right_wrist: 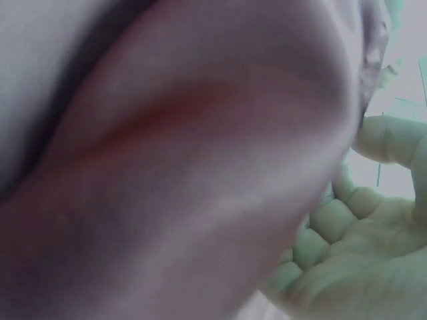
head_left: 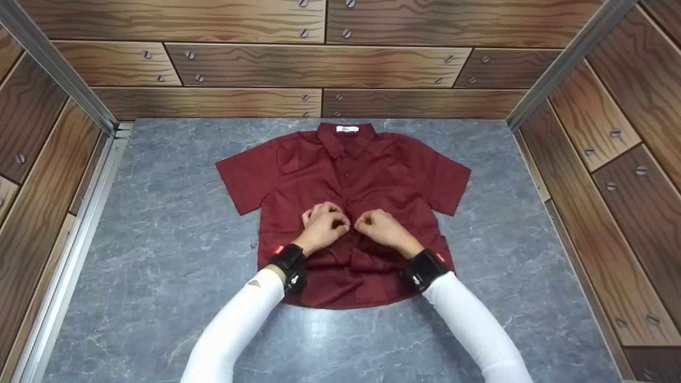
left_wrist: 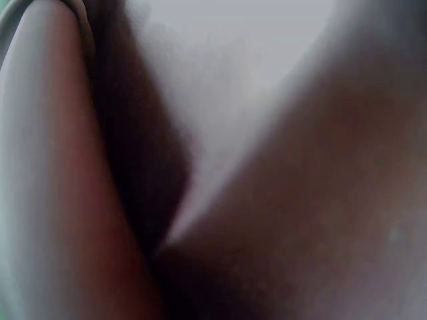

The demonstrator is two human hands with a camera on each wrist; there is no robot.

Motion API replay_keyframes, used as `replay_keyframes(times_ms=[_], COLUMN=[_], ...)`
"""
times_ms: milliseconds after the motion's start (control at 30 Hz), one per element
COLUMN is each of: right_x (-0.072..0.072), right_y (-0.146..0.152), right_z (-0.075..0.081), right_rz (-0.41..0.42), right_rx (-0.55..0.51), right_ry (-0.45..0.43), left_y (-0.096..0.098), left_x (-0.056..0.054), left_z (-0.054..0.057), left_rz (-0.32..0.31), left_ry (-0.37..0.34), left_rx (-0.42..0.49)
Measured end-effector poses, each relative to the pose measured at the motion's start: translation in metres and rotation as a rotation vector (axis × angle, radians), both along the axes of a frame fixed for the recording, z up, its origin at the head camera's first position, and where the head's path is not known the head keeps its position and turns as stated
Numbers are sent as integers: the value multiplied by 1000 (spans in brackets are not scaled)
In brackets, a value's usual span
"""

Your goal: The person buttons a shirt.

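A dark red short-sleeved shirt (head_left: 308, 181) lies front up, its collar at the far side and its sleeves spread. At the middle of its button front, my left hand (head_left: 322, 229) pinches the left edge between thumb and fingers. Close beside it, my right hand (head_left: 384, 227) pinches the cloth from the other side. A button between the fingertips is too small to make out. In the right wrist view, raised shirt cloth (right_wrist: 200, 173) fills most of the picture, with the curled right hand at its right. The left wrist view is blurred and dark.
The shirt rests on a grey marbled table (head_left: 175, 255). Wood-patterned walls (head_left: 255, 64) stand at the back and both sides, with metal rails (head_left: 69, 80) at the corners. Black wrist bands (head_left: 290, 260) and white sleeves (head_left: 234, 324) cover the arms.
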State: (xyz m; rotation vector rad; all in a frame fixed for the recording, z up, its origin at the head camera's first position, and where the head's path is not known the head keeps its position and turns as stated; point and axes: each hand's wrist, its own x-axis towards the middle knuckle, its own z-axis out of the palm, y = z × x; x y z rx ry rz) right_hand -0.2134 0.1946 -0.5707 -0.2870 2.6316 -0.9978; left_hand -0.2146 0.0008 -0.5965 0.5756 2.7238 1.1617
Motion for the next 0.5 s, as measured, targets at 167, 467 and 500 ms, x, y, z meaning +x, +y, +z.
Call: replay_keyframes(times_ms=[167,467,500], right_x=[0,1,1], right_y=[2,0,0], right_z=[2,2,1], right_rz=[28,30,31], right_rx=[-88,-117,-118], right_ry=[-45,-35,-30], left_y=[1,2,3], left_x=[0,0,0], left_z=[1,3,3], left_rz=[13,14,15], left_ry=[-5,-11,-13], left_rx=[-24,-57,-60])
